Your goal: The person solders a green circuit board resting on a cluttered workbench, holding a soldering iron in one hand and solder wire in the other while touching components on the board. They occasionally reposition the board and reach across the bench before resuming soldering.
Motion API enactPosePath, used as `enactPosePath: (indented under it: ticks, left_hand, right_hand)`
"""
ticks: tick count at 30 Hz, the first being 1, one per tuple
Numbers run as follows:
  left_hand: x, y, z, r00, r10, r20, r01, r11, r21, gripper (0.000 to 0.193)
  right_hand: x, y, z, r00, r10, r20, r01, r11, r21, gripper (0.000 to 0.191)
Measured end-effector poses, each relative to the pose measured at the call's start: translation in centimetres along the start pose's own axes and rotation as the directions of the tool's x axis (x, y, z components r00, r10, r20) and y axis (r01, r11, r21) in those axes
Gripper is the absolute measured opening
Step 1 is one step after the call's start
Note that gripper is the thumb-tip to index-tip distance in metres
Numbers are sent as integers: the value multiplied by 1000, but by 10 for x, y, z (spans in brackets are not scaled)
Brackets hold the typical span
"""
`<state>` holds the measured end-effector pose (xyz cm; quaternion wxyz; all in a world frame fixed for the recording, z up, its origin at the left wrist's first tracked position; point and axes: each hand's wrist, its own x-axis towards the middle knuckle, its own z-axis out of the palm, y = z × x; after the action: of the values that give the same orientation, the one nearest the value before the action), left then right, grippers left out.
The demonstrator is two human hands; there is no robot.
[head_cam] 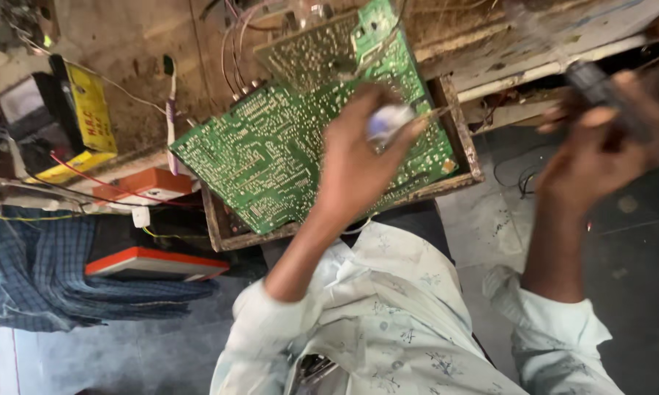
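The left hand (355, 164) is hovering over the green circuit board (271, 146), its fingers closing on a small whitish object (388, 121) I cannot identify. The board is lying tilted in a worn wooden tray (465, 157) on the surface, solder side up, studded with silver joints and trailing wires (230, 51) from its far edge. It is probably stiff, light and fragile; bare edges seem the safest hold. Right of the board, the right hand (600, 150) is gripping a dark, blurred tool (593, 84).
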<state>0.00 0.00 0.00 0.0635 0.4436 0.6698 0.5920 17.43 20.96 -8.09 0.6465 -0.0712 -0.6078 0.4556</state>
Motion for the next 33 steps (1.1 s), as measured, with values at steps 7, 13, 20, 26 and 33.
enactPosePath:
  ticks: [7, 13, 20, 26, 33]
  left_hand:
    - [-116, -49, -126, 781, 215, -587, -37, 953, 301, 23]
    - [-139, -62, -163, 624, -43, -780, 150, 987, 65, 28]
    - [-124, -74, -186, 622, 43, -782, -102, 994, -26, 27]
    - [-125, -66, -193, 666, 1, -746, -38, 999, -32, 28]
    - [-116, -17, -161, 776, 69, -627, -34, 997, 67, 28]
  right_hand:
    - [-112, -14, 58, 971, -1, 238, 78, 946, -314, 20]
    - [-129, -50, 92, 973, -72, 220, 172, 863, -475, 21]
    - [-156, -96, 92, 974, 5, 225, 79, 929, -361, 28]
    - [-164, -106, 83, 963, -15, 270, 119, 920, -373, 30]
    - [-129, -108, 58, 976, -36, 213, 99, 950, -295, 39]
